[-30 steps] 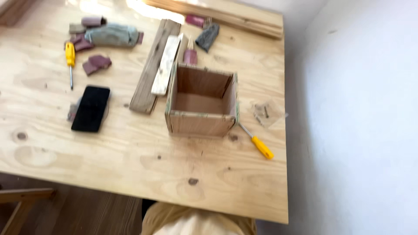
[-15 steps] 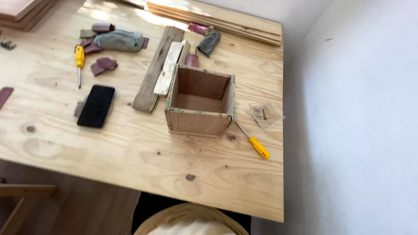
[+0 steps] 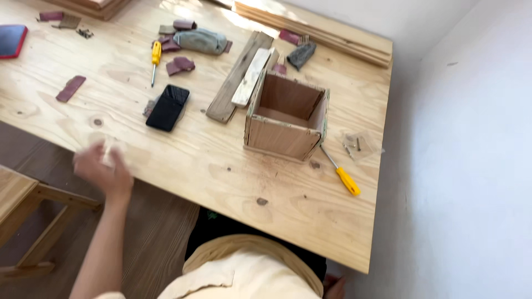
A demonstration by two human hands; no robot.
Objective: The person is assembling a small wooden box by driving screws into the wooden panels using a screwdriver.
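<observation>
Plywood bench (image 3: 221, 166): your blurred left hand (image 3: 102, 166) hovers at its near edge, seven o'clock from the phone (image 3: 168, 107); grip unclear.

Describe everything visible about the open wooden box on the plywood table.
The open-topped square wooden box stands upright on the pale plywood table, toward its right side. Its four thin walls look like brown board, with lighter, rough edges at the rim and corners; the inside looks empty. A pale wooden strip lies at its left rear corner, and the metal shaft of a yellow-handled screwdriver reaches its front right corner. No hand touches it.
</observation>
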